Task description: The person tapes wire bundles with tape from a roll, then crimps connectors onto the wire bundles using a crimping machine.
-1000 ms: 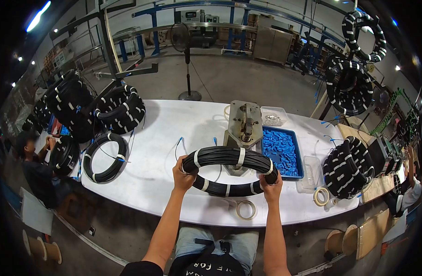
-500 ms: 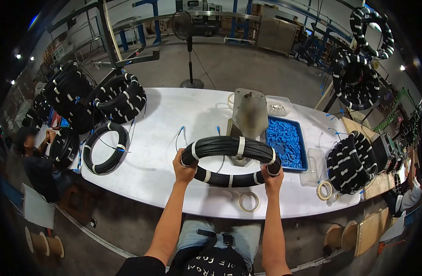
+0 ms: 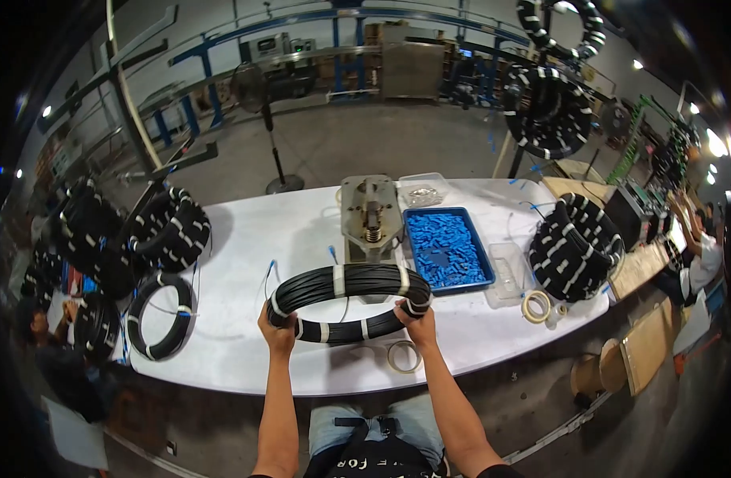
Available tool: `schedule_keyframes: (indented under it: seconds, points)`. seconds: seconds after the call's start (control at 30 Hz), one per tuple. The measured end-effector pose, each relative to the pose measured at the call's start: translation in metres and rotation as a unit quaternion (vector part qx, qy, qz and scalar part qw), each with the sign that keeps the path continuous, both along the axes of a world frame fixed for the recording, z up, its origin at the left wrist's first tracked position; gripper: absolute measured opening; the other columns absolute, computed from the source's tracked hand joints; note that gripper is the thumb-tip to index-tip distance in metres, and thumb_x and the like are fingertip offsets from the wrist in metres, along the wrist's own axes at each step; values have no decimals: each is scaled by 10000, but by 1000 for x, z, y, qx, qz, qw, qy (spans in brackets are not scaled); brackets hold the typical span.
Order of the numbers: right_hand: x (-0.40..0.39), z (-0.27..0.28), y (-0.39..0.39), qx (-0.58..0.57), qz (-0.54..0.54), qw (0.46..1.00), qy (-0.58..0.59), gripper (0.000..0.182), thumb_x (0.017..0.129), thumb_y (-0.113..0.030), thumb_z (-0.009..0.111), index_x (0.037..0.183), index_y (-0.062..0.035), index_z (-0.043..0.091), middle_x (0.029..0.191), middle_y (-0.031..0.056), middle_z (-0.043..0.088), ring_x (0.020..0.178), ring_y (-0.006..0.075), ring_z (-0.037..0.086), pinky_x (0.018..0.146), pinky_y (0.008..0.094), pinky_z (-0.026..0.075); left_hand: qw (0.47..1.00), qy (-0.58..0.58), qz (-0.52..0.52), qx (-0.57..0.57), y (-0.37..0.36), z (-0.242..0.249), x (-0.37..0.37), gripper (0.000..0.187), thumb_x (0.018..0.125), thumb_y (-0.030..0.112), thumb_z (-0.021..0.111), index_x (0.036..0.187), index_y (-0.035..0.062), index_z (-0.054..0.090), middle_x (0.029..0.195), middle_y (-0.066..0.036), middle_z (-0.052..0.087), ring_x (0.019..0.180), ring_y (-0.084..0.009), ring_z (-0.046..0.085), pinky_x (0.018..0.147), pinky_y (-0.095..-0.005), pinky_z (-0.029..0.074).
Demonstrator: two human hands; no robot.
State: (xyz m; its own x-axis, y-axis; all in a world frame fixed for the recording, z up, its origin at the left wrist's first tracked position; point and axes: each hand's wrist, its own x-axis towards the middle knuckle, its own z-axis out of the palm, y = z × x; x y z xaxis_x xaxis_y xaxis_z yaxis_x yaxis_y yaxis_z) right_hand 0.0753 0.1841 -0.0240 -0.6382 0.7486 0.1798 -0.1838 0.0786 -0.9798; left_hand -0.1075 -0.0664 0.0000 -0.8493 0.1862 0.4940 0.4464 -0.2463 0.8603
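A: Black cable coil bound with white tape bands (image 3: 348, 303), where is it?

B: I have it lifted just above the near middle of the white oval table (image 3: 246, 231), tilted so its far arc sits higher than the near one. My left hand (image 3: 277, 332) is closed around its left end and my right hand (image 3: 416, 323) is closed around its right end, fingers wrapped over the bundle.

A: What lies around it?

B: Under the near right part a ring of pale tape (image 3: 403, 356) lies flat on the table. Just beyond the coil stands a grey metal press with a spring (image 3: 370, 217), and right of that a blue tray of small blue parts (image 3: 445, 249). Further right I see a clear plastic box (image 3: 507, 275), 1 more tape roll (image 3: 535, 306) and a stack of black coils (image 3: 573, 245).

A: And on the left?

B: 1 single black coil (image 3: 160, 315) lies flat near the left edge, with a heap of coils (image 3: 170, 229) behind it. A seated person (image 3: 51, 362) is at the far left.
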Motion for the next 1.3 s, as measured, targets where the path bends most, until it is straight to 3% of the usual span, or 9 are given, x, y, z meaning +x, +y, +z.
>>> schedule_keyframes:
  seconds: [0.3, 0.47, 0.6, 0.67, 0.73, 0.8, 0.87, 0.97, 1.3]
  points:
    - [-10, 45, 4, 42, 51, 997, 52, 325, 807, -86, 760, 1105, -40, 638, 953, 11, 682, 861, 99, 621, 800, 261, 503, 991, -19, 84, 98, -14, 17, 16, 218, 717, -27, 692, 923, 9, 632, 813, -13, 607, 722, -130, 579, 686, -268, 479]
    - [24, 155, -6, 126, 79, 988, 42, 511, 768, -174, 824, 1197, -23, 591, 1012, 78, 686, 932, 159, 641, 858, 298, 502, 976, -89, 52, 194, -15, 95, 57, 180, 694, 20, 603, 868, -14, 570, 758, -48, 537, 655, -158, 538, 634, -267, 449]
    - [64, 217, 0, 383, 18, 920, 88, 820, 653, -241, 899, 1338, -110, 467, 1369, 172, 487, 1312, 299, 446, 1070, 404, 369, 946, -177, 25, 271, -13, 126, 79, 230, 726, -15, 552, 951, 18, 523, 772, -63, 502, 683, -182, 529, 685, -308, 464]
    - [82, 203, 12, 353, -1, 923, 154, 984, 584, -283, 937, 1392, -66, 417, 1443, 167, 405, 1372, 311, 371, 1119, 422, 306, 925, -220, -10, 308, -11, 132, 85, 227, 756, 1, 544, 978, 33, 512, 756, -51, 499, 676, -171, 530, 679, -311, 467]
    - [90, 160, 8, 110, 124, 949, 269, 1084, 562, -288, 950, 1433, -40, 354, 1441, 146, 417, 1380, 292, 361, 1123, 418, 304, 927, -242, -25, 286, -9, 139, 94, 192, 781, 43, 563, 965, 59, 511, 751, -28, 504, 679, -157, 531, 675, -306, 463]
    - [95, 125, -15, 85, 189, 961, 185, 1136, 575, -265, 947, 1470, -40, 284, 1412, 125, 454, 1366, 275, 386, 1123, 422, 304, 928, -262, -43, 263, -3, 141, 103, 163, 806, 85, 583, 952, 85, 510, 745, -6, 509, 682, -143, 532, 672, -301, 459]
    - [95, 151, -65, -95, 227, 939, 241, 799, 676, -128, 870, 1313, 2, 406, 1170, 153, 598, 1143, 293, 599, 1009, 424, 455, 923, -294, -97, 229, -2, 141, 114, 149, 832, 112, 607, 945, 100, 511, 739, 0, 512, 677, -134, 534, 658, -305, 459]
    - [99, 150, -76, -142, 92, 938, 303, 395, 817, -17, 671, 1134, 20, 438, 809, 106, 579, 715, 237, 650, 785, 439, 554, 929, -280, -126, 207, -3, 155, 136, 221, 826, 36, 600, 1027, 44, 509, 781, -22, 533, 714, -150, 553, 703, -340, 484]
    - [163, 173, -87, -321, -54, 895, 305, 370, 764, -2, 592, 1105, -16, 451, 731, 83, 492, 644, 210, 523, 655, 416, 482, 951, -183, -222, 116, 20, 176, 179, 548, 766, 28, 679, 1255, -57, 444, 911, -99, 559, 699, -184, 598, 642, -339, 550]
